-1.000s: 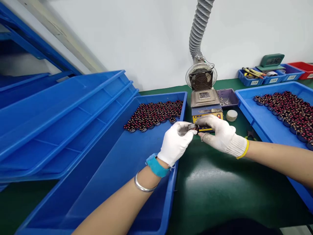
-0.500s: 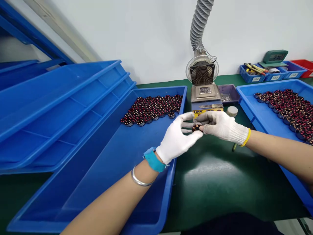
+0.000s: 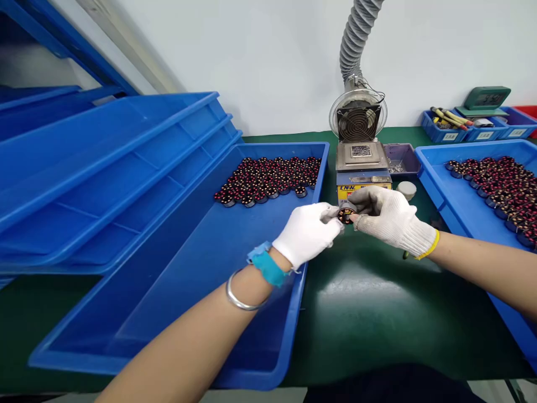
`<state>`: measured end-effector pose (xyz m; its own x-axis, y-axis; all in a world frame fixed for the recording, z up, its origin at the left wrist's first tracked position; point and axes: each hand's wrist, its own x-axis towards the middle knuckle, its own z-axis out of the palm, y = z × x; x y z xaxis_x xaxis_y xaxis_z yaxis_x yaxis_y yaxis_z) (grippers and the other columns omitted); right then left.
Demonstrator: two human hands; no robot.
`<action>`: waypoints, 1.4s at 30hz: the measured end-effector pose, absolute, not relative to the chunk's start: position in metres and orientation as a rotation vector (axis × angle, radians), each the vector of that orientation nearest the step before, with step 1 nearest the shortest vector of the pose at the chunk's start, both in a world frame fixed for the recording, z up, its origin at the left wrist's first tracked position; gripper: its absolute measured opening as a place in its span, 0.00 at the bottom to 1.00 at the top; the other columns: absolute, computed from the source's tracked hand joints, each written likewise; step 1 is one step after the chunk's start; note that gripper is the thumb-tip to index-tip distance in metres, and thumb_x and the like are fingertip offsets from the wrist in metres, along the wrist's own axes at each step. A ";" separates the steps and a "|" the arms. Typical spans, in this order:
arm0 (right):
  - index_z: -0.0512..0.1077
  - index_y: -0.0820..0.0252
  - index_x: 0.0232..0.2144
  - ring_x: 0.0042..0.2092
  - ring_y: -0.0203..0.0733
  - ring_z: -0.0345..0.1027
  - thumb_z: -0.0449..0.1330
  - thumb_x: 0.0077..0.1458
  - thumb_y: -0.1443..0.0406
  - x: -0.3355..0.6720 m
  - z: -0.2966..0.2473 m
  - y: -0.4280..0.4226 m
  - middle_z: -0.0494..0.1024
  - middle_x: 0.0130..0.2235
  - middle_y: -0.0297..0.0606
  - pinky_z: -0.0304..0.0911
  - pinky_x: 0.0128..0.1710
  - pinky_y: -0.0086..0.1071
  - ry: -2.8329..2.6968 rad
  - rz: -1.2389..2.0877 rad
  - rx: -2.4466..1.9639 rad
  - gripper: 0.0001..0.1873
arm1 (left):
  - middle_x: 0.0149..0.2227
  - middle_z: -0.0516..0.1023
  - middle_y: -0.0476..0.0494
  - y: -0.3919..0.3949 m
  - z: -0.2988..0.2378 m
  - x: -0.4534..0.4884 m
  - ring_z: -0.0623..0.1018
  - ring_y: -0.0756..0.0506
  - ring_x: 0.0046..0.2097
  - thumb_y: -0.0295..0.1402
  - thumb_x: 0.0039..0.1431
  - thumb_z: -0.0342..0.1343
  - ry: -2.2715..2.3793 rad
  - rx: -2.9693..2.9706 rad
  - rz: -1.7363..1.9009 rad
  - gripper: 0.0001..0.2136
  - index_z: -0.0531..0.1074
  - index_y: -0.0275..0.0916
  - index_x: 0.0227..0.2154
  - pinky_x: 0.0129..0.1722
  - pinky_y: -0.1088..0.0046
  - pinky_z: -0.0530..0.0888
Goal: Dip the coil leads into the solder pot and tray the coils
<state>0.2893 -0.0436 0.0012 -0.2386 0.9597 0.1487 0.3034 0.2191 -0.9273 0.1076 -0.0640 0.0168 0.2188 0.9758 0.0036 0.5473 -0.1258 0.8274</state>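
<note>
Between my two gloved hands is a small round black part (image 3: 346, 213) with copper-coloured spots on its face and a grey rim. My left hand (image 3: 307, 233), in a white glove, is closed, thumb and fingertips pinching the part's left edge. From the other side my right hand (image 3: 392, 217), in a greyed knit glove with a yellow cuff, grips the same part between thumb and fingers. The part is held in the air in front of the yellow-labelled solder pot (image 3: 363, 157), apart from it.
Many similar round parts fill the back of the left blue tray (image 3: 197, 257); more lie in the right blue tray (image 3: 457, 210). Stacked blue trays (image 3: 138, 162) lean at the left. Behind stand a fan (image 3: 358, 124) with a grey duct, a purple bin (image 3: 413, 162) and a round white-topped container (image 3: 406, 190).
My left hand has closed from spread fingers into a pinch on the round part's left edge. My right hand keeps its grip. The whole view has shifted slightly.
</note>
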 end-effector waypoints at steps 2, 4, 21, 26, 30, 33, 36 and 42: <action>0.74 0.61 0.38 0.36 0.37 0.76 0.65 0.43 0.67 0.289 0.004 -0.044 0.81 0.38 0.38 0.74 0.37 0.30 -1.662 1.083 -1.177 0.15 | 0.18 0.75 0.48 -0.063 0.031 0.096 0.73 0.50 0.17 0.27 0.45 0.55 1.224 1.645 0.555 0.03 0.73 0.36 0.23 0.15 0.77 0.68; 0.74 0.62 0.36 0.35 0.37 0.76 0.66 0.42 0.68 0.289 0.008 -0.043 0.81 0.37 0.39 0.74 0.35 0.28 -1.617 1.120 -1.187 0.14 | 0.15 0.73 0.50 -0.061 0.040 0.087 0.70 0.51 0.15 0.28 0.43 0.57 1.071 1.530 0.533 0.02 0.73 0.36 0.22 0.13 0.78 0.64; 0.73 0.63 0.36 0.36 0.37 0.75 0.67 0.44 0.67 0.292 0.013 -0.037 0.81 0.37 0.39 0.73 0.35 0.29 -1.501 1.162 -1.150 0.14 | 0.11 0.67 0.50 -0.074 0.042 0.104 0.66 0.52 0.13 0.43 0.50 0.62 1.198 1.601 0.486 0.19 0.62 0.40 0.14 0.13 0.78 0.62; 0.73 0.63 0.37 0.38 0.37 0.76 0.66 0.44 0.67 0.289 0.009 -0.040 0.81 0.38 0.39 0.74 0.38 0.29 -1.480 1.209 -1.053 0.14 | 0.19 0.74 0.47 -0.068 0.026 0.115 0.73 0.50 0.19 0.52 0.56 0.54 1.320 1.587 0.808 0.20 0.67 0.38 0.23 0.15 0.78 0.64; 0.73 0.62 0.37 0.38 0.37 0.76 0.67 0.44 0.66 0.289 0.004 -0.037 0.80 0.38 0.38 0.75 0.39 0.30 -1.485 1.175 -1.021 0.15 | 0.19 0.74 0.49 -0.077 0.020 0.124 0.72 0.51 0.18 0.45 0.59 0.54 1.285 1.519 0.934 0.16 0.68 0.37 0.25 0.17 0.77 0.66; 0.73 0.62 0.36 0.37 0.37 0.76 0.67 0.44 0.66 0.290 0.003 -0.031 0.80 0.37 0.37 0.75 0.38 0.31 -1.450 1.143 -1.013 0.14 | 0.20 0.75 0.49 -0.085 0.019 0.122 0.73 0.50 0.19 0.40 0.57 0.57 1.198 1.539 1.184 0.12 0.70 0.37 0.26 0.19 0.75 0.68; 0.73 0.61 0.36 0.37 0.37 0.76 0.66 0.43 0.66 0.289 0.004 -0.031 0.80 0.37 0.37 0.74 0.39 0.31 -1.432 1.152 -1.013 0.14 | 0.21 0.74 0.48 -0.085 0.014 0.120 0.73 0.50 0.20 0.47 0.61 0.50 1.242 1.521 1.442 0.18 0.70 0.37 0.27 0.20 0.74 0.68; 0.73 0.62 0.35 0.38 0.37 0.76 0.66 0.42 0.69 0.285 0.008 -0.042 0.80 0.35 0.36 0.74 0.39 0.29 -1.486 1.152 -0.992 0.14 | 0.21 0.72 0.50 -0.077 0.007 0.128 0.72 0.52 0.21 0.50 0.60 0.51 1.431 1.602 1.239 0.19 0.66 0.39 0.25 0.19 0.76 0.66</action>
